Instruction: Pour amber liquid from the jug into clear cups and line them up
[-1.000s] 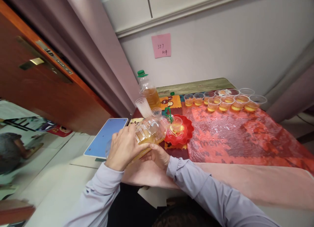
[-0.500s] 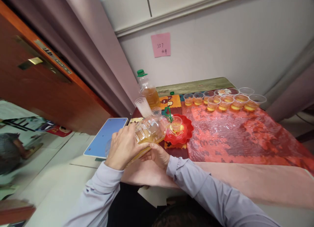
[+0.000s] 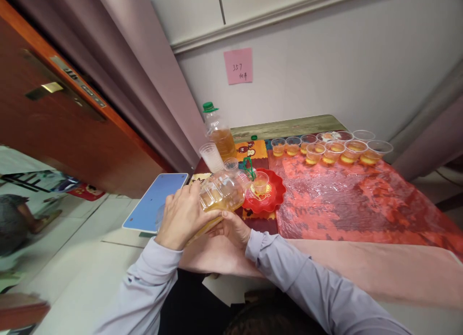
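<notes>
Item: large jug [image 3: 220,192] of amber liquid, tilted, spout at 2 o'clock over small cup [image 3: 260,183] on red plate [image 3: 271,200]. Left hand [image 3: 183,219] wrapped its side; right hand [image 3: 233,229] cupped beneath. Advised: shallow tilt, thin stream, steady base.

A large clear plastic bottle [image 3: 220,195] holding amber liquid is gripped from above by the left hand [image 3: 183,218] and supported from below by the right hand [image 3: 231,229]. It is tipped on its side, mouth pointing away from the hands. A small clear cup [image 3: 260,183] with a little amber liquid stands upright on a red scalloped plate [image 3: 271,200], just beyond the bottle's mouth.
</notes>
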A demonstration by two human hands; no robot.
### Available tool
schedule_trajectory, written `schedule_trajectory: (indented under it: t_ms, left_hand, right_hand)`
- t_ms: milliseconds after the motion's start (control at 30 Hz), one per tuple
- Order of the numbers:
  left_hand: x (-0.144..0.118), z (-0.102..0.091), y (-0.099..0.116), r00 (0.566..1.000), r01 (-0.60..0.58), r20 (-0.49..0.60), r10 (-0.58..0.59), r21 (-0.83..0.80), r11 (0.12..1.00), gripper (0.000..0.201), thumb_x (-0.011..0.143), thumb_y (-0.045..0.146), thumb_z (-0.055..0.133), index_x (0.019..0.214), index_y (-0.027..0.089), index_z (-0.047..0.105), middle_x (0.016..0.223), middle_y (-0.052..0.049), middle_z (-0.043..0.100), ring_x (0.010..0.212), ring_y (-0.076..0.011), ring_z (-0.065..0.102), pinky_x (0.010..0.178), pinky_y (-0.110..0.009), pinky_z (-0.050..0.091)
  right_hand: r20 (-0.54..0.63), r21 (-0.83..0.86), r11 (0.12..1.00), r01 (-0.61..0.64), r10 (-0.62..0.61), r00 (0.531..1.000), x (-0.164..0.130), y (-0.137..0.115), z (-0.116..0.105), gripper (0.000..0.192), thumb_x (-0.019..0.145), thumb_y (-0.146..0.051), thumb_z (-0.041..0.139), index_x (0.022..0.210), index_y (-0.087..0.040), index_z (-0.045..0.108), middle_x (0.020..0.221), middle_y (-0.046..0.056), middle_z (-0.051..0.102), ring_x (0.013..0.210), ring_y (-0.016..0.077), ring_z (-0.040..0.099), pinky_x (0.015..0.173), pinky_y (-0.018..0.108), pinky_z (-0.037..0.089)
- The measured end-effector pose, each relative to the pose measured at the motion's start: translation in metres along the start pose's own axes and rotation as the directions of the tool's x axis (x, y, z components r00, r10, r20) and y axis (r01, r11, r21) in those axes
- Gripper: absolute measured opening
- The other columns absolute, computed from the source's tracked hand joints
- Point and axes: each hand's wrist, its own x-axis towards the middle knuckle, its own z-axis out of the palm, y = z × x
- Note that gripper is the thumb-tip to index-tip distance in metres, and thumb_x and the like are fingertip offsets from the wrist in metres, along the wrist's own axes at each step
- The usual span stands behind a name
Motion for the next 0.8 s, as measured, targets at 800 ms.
schedule_trajectory:
  t_ms: [800]
  left_hand:
    - [-0.072,0.147,-0.039,0.822,0.055,-0.265,-0.504,-0.843,0.534,0.091,0.085,0.072,0.065,0.155,0.023,0.033,0.148,-0.019,0.06,0.137,-0.0324,0.063,0.115,-0.051,0.053]
  right_hand:
    - [0.0,-0.596,0.767,0.237,-0.295,0.956,-0.005,-0.005,-0.003,0.092,0.07,-0.064,0.09,0.148,-0.027,0.061,0.092,0.003,0.071,0.076,0.0227,0.063,0.074,0.038,0.052]
